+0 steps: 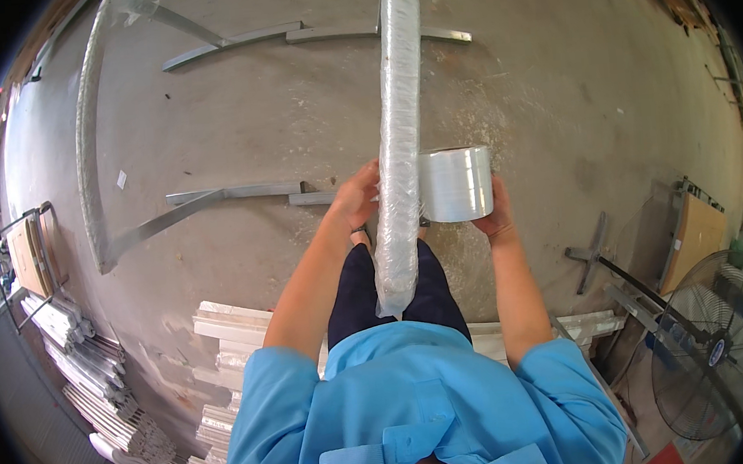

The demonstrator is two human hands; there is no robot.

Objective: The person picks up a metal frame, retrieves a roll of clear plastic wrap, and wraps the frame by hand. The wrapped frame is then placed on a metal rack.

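Note:
A long, narrow bundle (pixel 397 134) wrapped in clear plastic film runs from the top of the view down to just before my waist. On its right side is a thick roll of clear stretch film (pixel 457 185), close against the bundle. My right hand (pixel 497 212) grips this roll from its right and underside, with most fingers hidden behind it. My left hand (pixel 358 198) is at the bundle's left side with its fingers apart. Its fingertips are partly hidden by the bundle, and I cannot tell whether they touch it.
Grey metal stands (pixel 255 191) lie on the concrete floor ahead, with another film-wrapped length (pixel 89 141) across them at the left. Stacked white lengths (pixel 95 384) lie lower left, and more (pixel 234 321) beside my legs. A large black fan (pixel 717 349) stands lower right.

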